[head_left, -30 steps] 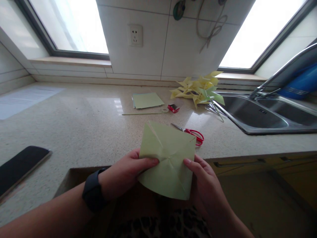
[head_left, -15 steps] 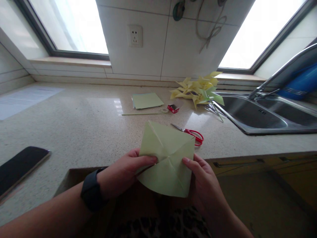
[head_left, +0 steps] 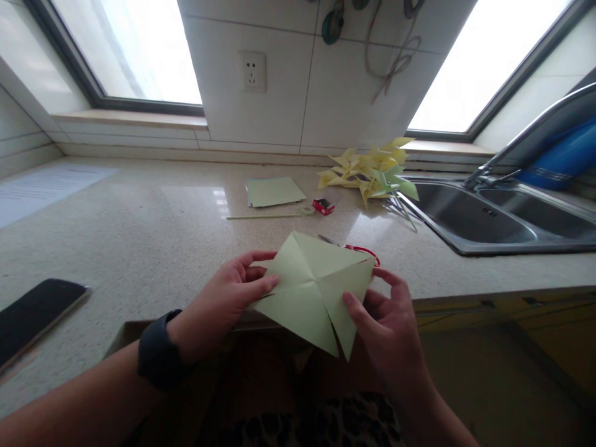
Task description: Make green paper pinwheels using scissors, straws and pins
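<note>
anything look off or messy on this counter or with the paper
Nothing is spilled or broken. The green paper held by the left hand and right hand is creased, and its lower edge is split by a slit. The paper pinwheels lie in a loose heap at the sink rim, sticks overhanging the basin.

Both hands hold a creased green paper square (head_left: 313, 288) above the tabletop (head_left: 139, 236) edge: left hand (head_left: 223, 301) pinching its left side, right hand (head_left: 386, 323) its right; red scissors (head_left: 361, 250) lie just behind.
</note>
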A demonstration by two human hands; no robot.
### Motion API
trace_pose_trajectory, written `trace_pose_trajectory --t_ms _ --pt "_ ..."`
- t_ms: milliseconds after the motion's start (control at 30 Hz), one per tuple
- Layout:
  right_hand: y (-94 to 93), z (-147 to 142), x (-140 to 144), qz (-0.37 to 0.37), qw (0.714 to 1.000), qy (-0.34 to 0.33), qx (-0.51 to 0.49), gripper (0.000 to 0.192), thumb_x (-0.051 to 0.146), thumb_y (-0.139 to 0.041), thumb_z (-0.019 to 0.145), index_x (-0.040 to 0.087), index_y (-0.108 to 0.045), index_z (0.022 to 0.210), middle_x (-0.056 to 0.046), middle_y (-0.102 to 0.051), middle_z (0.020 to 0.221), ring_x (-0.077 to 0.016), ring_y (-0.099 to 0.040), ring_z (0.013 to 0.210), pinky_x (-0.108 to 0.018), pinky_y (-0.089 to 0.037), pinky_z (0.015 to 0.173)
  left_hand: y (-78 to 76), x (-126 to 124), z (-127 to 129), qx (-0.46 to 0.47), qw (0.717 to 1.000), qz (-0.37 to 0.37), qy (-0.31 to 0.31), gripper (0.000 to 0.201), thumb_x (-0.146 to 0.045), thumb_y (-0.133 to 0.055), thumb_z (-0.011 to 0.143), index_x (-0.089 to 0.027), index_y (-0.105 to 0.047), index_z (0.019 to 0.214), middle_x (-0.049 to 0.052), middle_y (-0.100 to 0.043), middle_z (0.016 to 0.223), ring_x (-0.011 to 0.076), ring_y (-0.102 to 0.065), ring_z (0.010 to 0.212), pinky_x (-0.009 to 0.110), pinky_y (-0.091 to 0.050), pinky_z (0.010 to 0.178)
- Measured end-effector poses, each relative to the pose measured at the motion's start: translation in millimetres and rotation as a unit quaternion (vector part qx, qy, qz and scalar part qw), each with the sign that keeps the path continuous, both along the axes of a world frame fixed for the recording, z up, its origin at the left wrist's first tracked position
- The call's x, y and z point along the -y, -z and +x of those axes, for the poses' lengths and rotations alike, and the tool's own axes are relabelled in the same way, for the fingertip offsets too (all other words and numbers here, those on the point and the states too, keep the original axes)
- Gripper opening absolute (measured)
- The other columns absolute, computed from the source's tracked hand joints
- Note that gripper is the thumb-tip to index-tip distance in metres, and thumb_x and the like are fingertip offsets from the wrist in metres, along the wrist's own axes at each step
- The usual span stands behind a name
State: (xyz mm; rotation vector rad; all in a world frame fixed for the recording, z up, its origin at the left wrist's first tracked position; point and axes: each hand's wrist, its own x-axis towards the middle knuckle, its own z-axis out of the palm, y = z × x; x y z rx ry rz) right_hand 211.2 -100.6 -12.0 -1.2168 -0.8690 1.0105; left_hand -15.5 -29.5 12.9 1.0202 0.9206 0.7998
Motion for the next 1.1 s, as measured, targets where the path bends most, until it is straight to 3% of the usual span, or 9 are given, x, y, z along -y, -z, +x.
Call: trace_pose_trajectory --t_ms 100,233,300,467,567,633,800,967,1100 --pt "3.7 1.9 -1.0 0.022 0.999 0.000 0.038 0.066 0.036 -0.076 0.084 0.034 -0.031 0.132 0.005 -0.073 0.078 -0.0157 -0.068 0.064 -0.028 -0.056 0.061 -3.5 -1.4 0.4 -0.015 0.998 0.011 -0.057 0.048 -0.025 -0.076 0.085 -0.016 -0.057 0.129 0.004 -0.075 0.088 0.0110 -0.066 0.065 0.018 -0.050 0.056" --pt "9.2 13.3 -2.5 0.012 0.967 -0.031 0.253 0.022 0.041 -0.064 0.091 0.024 -0.060 0.105 0.002 -0.064 0.070 -0.0129 -0.056 0.056 -0.024 -0.045 0.050 -3.9 -4.0 0.5 -0.024 0.994 0.011 -0.107 0.043 -0.023 -0.069 0.088 -0.016 -0.056 0.128 0.009 -0.076 0.100 0.0149 -0.070 0.072 0.024 -0.055 0.061" --pt "9.1 19.8 -4.5 0.014 0.935 -0.037 0.351 0.020 0.039 -0.058 0.095 0.023 -0.066 0.101 -0.001 -0.063 0.073 -0.0137 -0.055 0.056 -0.027 -0.045 0.050 -1.2 -7.0 -0.5 -0.063 0.988 0.048 -0.130 0.039 -0.024 -0.065 0.090 -0.015 -0.056 0.126 0.013 -0.076 0.107 0.0172 -0.072 0.077 0.028 -0.058 0.066" --pt "3.0 28.3 -18.5 0.110 0.837 -0.091 0.528 0.030 0.026 -0.056 0.093 0.023 -0.065 0.122 -0.009 -0.069 0.105 -0.0249 -0.064 0.097 -0.044 -0.053 0.087 6.9 -16.4 -6.8 -0.149 0.961 0.163 -0.168 0.030 -0.031 -0.058 0.093 -0.014 -0.062 0.118 0.016 -0.072 0.118 0.0234 -0.071 0.093 0.044 -0.057 0.087" --pt "0.5 29.6 -33.0 0.134 0.807 -0.119 0.562 0.032 0.022 -0.055 0.094 0.021 -0.064 0.124 -0.010 -0.069 0.118 -0.0279 -0.059 0.115 -0.049 -0.047 0.102 6.9 -15.8 -10.2 -0.199 0.929 0.254 -0.181 0.026 -0.026 -0.065 0.089 -0.019 -0.069 0.113 0.011 -0.066 0.128 0.0291 -0.058 0.122 0.053 -0.040 0.110" --pt "-1.1 30.6 -43.4 0.141 0.796 -0.131 0.573 0.031 0.021 -0.055 0.094 0.020 -0.064 0.123 -0.010 -0.069 0.120 -0.0282 -0.058 0.117 -0.050 -0.045 0.103 6.6 -11.4 -10.9 -0.244 0.892 0.357 -0.129 0.026 -0.021 -0.067 0.087 -0.023 -0.072 0.112 0.008 -0.063 0.132 0.0280 -0.051 0.129 0.051 -0.034 0.116" --pt "-8.7 32.7 -63.8 0.161 0.762 -0.178 0.601 0.025 0.022 -0.057 0.094 0.021 -0.067 0.116 -0.008 -0.073 0.112 -0.0277 -0.059 0.107 -0.051 -0.045 0.100 14.7 0.4 -9.0 -0.373 0.705 0.587 0.139 0.044 -0.027 -0.065 0.093 -0.022 -0.059 0.136 0.009 -0.064 0.137 0.0293 -0.055 0.126 0.050 -0.043 0.108" --pt "-14.6 34.4 -70.1 0.159 0.741 -0.195 0.623 0.027 0.022 -0.056 0.093 0.025 -0.067 0.118 -0.007 -0.072 0.113 -0.0272 -0.059 0.106 -0.049 -0.045 0.098 18.6 1.1 -7.4 -0.406 0.701 0.561 0.171 0.037 -0.034 -0.067 0.094 -0.019 -0.063 0.127 0.011 -0.070 0.126 0.0305 -0.061 0.115 0.050 -0.048 0.101" --pt "-9.6 46.8 -71.8 0.152 0.742 -0.104 0.644 0.035 0.021 -0.054 0.093 0.027 -0.063 0.127 -0.008 -0.070 0.119 -0.0278 -0.060 0.109 -0.049 -0.044 0.098 16.0 3.3 -5.3 -0.411 0.704 0.554 0.165 0.021 -0.034 -0.063 0.096 -0.019 -0.069 0.111 0.010 -0.072 0.116 0.0291 -0.063 0.107 0.048 -0.048 0.096"
